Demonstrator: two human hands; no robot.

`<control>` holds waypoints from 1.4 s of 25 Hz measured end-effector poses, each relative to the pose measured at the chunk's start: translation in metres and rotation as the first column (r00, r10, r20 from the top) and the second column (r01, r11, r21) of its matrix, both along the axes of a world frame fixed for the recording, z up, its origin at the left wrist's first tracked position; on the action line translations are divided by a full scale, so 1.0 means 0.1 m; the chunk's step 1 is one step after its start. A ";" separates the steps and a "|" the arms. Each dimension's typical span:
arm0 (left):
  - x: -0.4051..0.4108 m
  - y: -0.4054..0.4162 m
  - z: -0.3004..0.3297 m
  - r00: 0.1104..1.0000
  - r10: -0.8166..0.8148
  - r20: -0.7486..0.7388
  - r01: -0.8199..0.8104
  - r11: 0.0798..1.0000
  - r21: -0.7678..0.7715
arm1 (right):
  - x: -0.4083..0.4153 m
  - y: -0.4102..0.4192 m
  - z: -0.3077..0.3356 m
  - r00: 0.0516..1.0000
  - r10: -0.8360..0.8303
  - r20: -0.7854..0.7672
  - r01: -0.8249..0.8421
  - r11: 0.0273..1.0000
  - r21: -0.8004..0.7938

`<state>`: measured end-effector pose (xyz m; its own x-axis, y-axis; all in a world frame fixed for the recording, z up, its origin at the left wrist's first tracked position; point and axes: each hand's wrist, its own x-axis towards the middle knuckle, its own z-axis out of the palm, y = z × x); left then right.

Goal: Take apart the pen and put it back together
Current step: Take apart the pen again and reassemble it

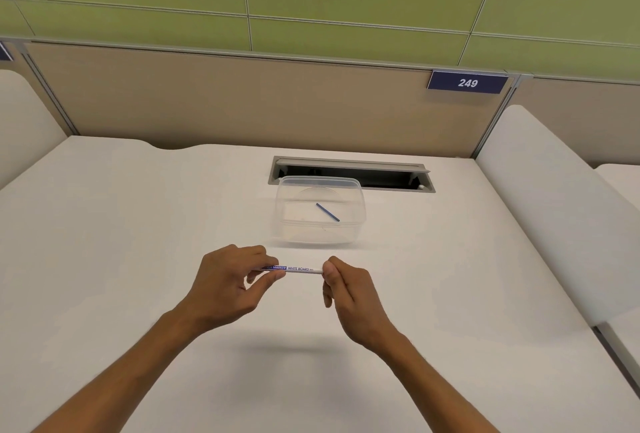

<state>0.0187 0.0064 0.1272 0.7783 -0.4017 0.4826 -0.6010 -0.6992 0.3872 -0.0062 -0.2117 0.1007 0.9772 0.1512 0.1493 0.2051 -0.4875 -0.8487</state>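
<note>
A white whiteboard marker (298,269) with blue lettering is held level above the white desk (138,224), between both hands. My left hand (228,282) pinches its left end between thumb and fingers. My right hand (346,288) grips its right end, and that tip is hidden inside the curled fingers. A thin blue rod (327,212) lies slanted inside a clear plastic container (320,235) just beyond the hands.
An open cable slot (391,178) is set into the desk behind the container. A beige partition (242,103) with a blue sign reading 249 (467,83) closes the back. White padded dividers (547,197) flank both sides of the desk.
</note>
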 end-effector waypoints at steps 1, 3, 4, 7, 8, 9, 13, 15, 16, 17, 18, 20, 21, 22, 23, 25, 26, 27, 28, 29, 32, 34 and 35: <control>0.01 0.00 0.01 0.998 -0.010 0.059 0.007 0.999 0.051 | 0.02 0.00 0.02 0.995 0.021 -0.100 -0.009 0.993 0.120; 0.03 0.00 -0.01 0.988 -0.031 0.150 0.009 0.989 0.145 | 0.05 -0.02 0.06 0.951 0.078 -0.299 0.022 0.947 0.319; 0.03 0.01 -0.02 0.985 -0.035 0.167 0.007 0.986 0.166 | 0.06 -0.03 0.08 0.931 0.096 -0.351 0.036 0.936 0.351; 0.01 0.02 -0.04 0.999 -0.006 0.042 0.002 0.996 0.092 | 0.03 -0.01 0.06 0.970 -0.007 -0.242 0.054 0.980 0.190; 0.01 0.02 -0.05 0.999 0.013 -0.030 -0.012 0.999 0.047 | 0.00 0.01 0.05 0.986 -0.068 -0.150 0.080 0.994 0.077; 0.00 0.02 -0.06 0.993 0.027 -0.111 -0.027 1.000 -0.002 | -0.02 0.03 0.04 0.991 -0.116 -0.066 0.117 0.993 0.007; 0.00 -0.01 -0.10 0.924 -0.057 -0.378 -0.038 0.970 -0.239 | 0.01 0.06 0.10 0.983 -0.179 -0.029 0.179 0.941 0.286; -0.03 -0.04 -0.11 0.888 -0.119 -0.444 -0.032 0.948 -0.317 | 0.05 0.07 0.15 0.983 -0.167 -0.078 0.184 0.881 0.435; -0.06 -0.07 -0.13 0.874 -0.141 -0.466 -0.028 0.941 -0.336 | 0.07 0.07 0.17 0.984 -0.155 -0.089 0.179 0.859 0.479; -0.07 -0.10 -0.14 0.861 -0.154 -0.484 -0.026 0.938 -0.346 | 0.08 0.07 0.18 0.984 -0.144 -0.101 0.176 0.841 0.512; -0.09 -0.14 -0.16 0.849 -0.164 -0.503 -0.029 0.935 -0.354 | 0.10 0.07 0.20 0.983 -0.139 -0.120 0.182 0.819 0.545; -0.12 -0.20 -0.20 0.813 -0.198 -0.548 -0.039 0.920 -0.390 | 0.14 0.07 0.22 0.972 -0.153 -0.178 0.231 0.757 0.612; -0.13 -0.24 -0.22 0.792 -0.223 -0.568 -0.039 0.910 -0.412 | 0.16 0.07 0.23 0.964 -0.169 -0.208 0.264 0.730 0.630; -0.15 -0.27 -0.23 0.780 -0.238 -0.578 -0.039 0.905 -0.424 | 0.18 0.08 0.23 0.953 -0.186 -0.238 0.297 0.717 0.630; -0.17 -0.31 -0.25 0.781 -0.235 -0.579 -0.045 0.903 -0.427 | 0.18 0.09 0.21 0.942 -0.198 -0.270 0.327 0.717 0.616; -0.19 -0.39 -0.29 0.795 -0.186 -0.577 -0.108 0.893 -0.437 | 0.17 0.16 0.18 0.928 -0.191 -0.319 0.352 0.729 0.587; -0.20 -0.42 -0.31 0.800 -0.157 -0.579 -0.149 0.883 -0.446 | 0.15 0.20 0.17 0.925 -0.178 -0.334 0.354 0.723 0.593; -0.21 -0.45 -0.34 0.804 -0.130 -0.581 -0.179 0.878 -0.444 | 0.14 0.25 0.16 0.921 -0.163 -0.353 0.360 0.702 0.614; -0.22 -0.48 -0.38 0.806 -0.109 -0.581 -0.193 0.881 -0.432 | 0.13 0.30 0.15 0.913 -0.148 -0.379 0.374 0.673 0.638; -0.24 -0.50 -0.43 0.809 -0.091 -0.581 -0.196 0.890 -0.412 | 0.12 0.35 0.15 0.903 -0.132 -0.409 0.392 0.640 0.660; -0.28 -0.52 -0.53 0.806 -0.085 -0.585 -0.171 0.914 -0.369 | 0.11 0.48 0.12 0.877 -0.076 -0.474 0.438 0.533 0.724; -0.28 -0.53 -0.57 0.813 -0.082 -0.576 -0.160 0.920 -0.357 | 0.09 0.54 0.08 0.878 -0.066 -0.474 0.430 0.543 0.721; -0.28 -0.54 -0.58 0.817 -0.081 -0.570 -0.159 0.920 -0.358 | 0.08 0.56 0.07 0.880 -0.073 -0.469 0.421 0.576 0.701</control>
